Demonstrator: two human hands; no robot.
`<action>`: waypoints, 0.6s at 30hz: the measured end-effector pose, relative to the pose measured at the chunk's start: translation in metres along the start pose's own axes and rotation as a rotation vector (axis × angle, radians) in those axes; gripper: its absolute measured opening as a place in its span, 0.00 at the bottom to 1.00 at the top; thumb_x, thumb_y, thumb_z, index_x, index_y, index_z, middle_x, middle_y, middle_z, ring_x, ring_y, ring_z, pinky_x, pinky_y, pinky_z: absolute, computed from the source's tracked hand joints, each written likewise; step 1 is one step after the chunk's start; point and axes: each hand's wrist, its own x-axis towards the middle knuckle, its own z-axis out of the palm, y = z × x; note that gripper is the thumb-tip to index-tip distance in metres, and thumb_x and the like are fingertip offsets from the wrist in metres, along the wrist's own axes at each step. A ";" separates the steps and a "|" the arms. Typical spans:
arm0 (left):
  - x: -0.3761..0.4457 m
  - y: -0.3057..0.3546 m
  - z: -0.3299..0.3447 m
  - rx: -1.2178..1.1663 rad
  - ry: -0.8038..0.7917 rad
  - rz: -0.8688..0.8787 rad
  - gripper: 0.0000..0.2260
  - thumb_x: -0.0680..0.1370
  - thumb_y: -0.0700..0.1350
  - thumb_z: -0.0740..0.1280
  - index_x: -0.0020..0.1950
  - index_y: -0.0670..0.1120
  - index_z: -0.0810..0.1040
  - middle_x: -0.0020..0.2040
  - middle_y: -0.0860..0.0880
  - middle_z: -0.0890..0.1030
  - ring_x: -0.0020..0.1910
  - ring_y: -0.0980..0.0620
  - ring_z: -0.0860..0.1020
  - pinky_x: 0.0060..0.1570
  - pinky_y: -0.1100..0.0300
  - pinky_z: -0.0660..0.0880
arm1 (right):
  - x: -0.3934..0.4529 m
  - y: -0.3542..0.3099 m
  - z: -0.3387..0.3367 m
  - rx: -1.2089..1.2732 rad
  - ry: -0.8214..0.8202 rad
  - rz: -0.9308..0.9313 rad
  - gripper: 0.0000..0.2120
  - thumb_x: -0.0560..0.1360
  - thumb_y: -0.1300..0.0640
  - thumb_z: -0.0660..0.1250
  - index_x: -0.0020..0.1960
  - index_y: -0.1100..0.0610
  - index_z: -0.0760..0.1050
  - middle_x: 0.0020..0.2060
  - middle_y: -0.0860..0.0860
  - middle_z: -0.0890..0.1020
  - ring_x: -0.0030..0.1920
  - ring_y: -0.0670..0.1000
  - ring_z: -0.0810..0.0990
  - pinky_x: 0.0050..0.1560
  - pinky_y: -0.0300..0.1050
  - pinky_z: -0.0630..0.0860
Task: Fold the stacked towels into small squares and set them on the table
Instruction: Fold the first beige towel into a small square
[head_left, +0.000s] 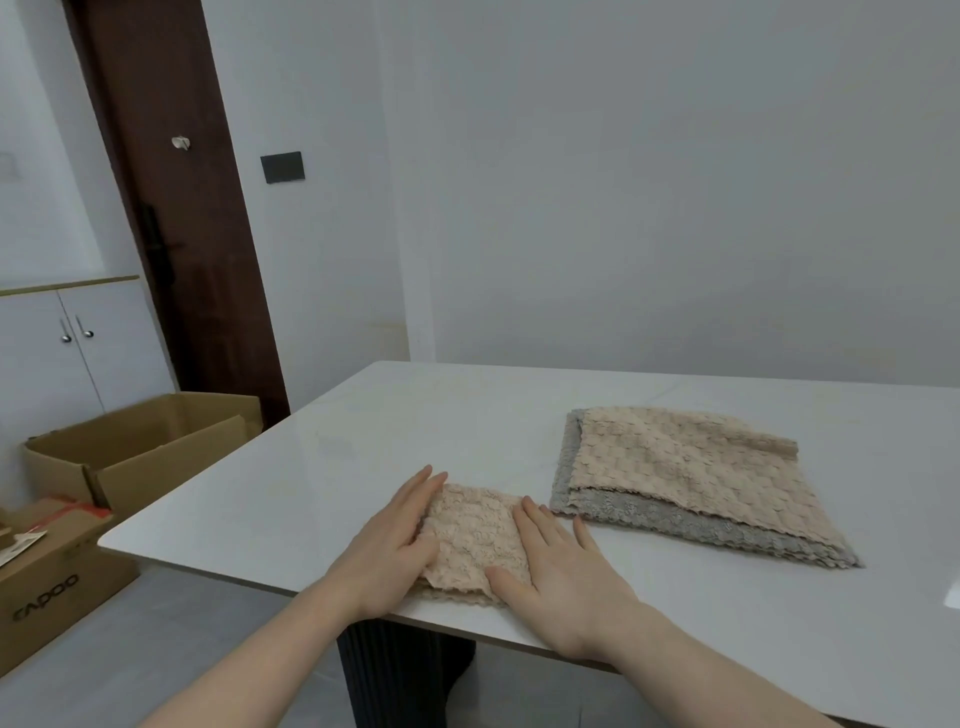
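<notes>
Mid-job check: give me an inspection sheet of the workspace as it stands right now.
Surface: white glossy table.
Job's things: small folded beige textured towel near the front edge; stack of larger beige and grey towels to its right, unfolded into squares.
Clutter: nothing seen on the table.
Grippers: left hand and right hand lie flat against the small towel's sides.
Cables: nothing seen.
Surroundings: open cardboard boxes on the floor, dark wooden door, white cabinet.

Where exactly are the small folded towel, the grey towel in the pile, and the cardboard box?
small folded towel (475, 540): head view, middle of its top face.
grey towel (670, 519): head view, exposed near edge.
cardboard box (140, 473): head view, front wall.
</notes>
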 end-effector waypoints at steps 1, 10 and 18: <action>-0.001 -0.001 0.000 -0.058 0.042 -0.002 0.34 0.74 0.54 0.59 0.81 0.63 0.55 0.81 0.69 0.49 0.78 0.69 0.50 0.80 0.55 0.53 | -0.001 0.001 0.000 0.011 0.009 -0.003 0.42 0.78 0.31 0.44 0.83 0.54 0.39 0.83 0.48 0.41 0.82 0.45 0.39 0.81 0.54 0.37; -0.001 0.005 0.001 0.166 -0.037 0.019 0.30 0.74 0.58 0.58 0.78 0.65 0.63 0.80 0.64 0.59 0.78 0.63 0.58 0.78 0.58 0.55 | -0.003 0.001 0.000 0.041 0.043 -0.018 0.42 0.79 0.31 0.45 0.83 0.53 0.39 0.83 0.47 0.41 0.82 0.45 0.39 0.81 0.53 0.38; -0.004 0.015 -0.001 0.190 -0.045 -0.007 0.34 0.71 0.59 0.52 0.80 0.63 0.61 0.81 0.63 0.58 0.78 0.65 0.55 0.79 0.58 0.53 | -0.003 -0.001 -0.001 0.073 0.070 -0.030 0.41 0.79 0.31 0.45 0.83 0.52 0.37 0.82 0.46 0.38 0.81 0.43 0.36 0.81 0.52 0.35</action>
